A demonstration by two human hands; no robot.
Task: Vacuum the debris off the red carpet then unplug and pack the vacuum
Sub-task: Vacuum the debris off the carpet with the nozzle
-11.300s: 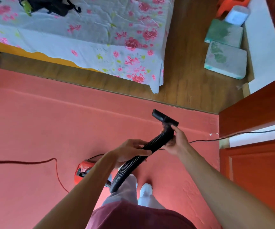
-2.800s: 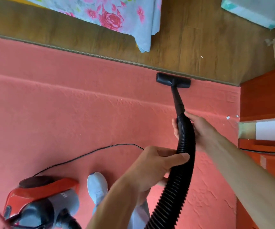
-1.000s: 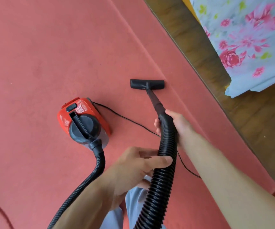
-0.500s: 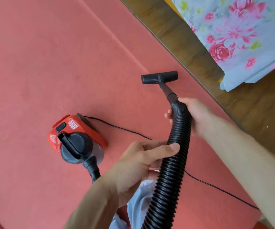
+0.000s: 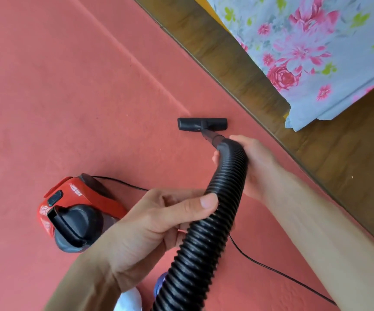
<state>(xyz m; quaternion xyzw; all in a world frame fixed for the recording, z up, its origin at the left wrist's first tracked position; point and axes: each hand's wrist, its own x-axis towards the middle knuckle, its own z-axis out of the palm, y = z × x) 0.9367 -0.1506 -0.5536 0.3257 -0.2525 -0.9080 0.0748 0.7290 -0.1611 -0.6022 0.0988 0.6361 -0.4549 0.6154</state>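
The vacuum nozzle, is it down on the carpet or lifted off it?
Down: the nozzle lies flat against the red carpet, with no gap or shadow showing beneath it.

The hose (image 5: 217, 221) you hold is ribbed black plastic with a dull sheen. Your carpet (image 5: 69, 86) is matt red pile, faintly creased. The vacuum (image 5: 73, 198) has a glossy red plastic shell. The floor (image 5: 338, 158) looks like smooth varnished wood, and the bedsheet (image 5: 316, 52) is thin flowered cloth.

Likely a home bedroom, floral bedsheet (image 5: 311, 52) overhanging, wood floor (image 5: 338, 153), red carpet (image 5: 69, 86)
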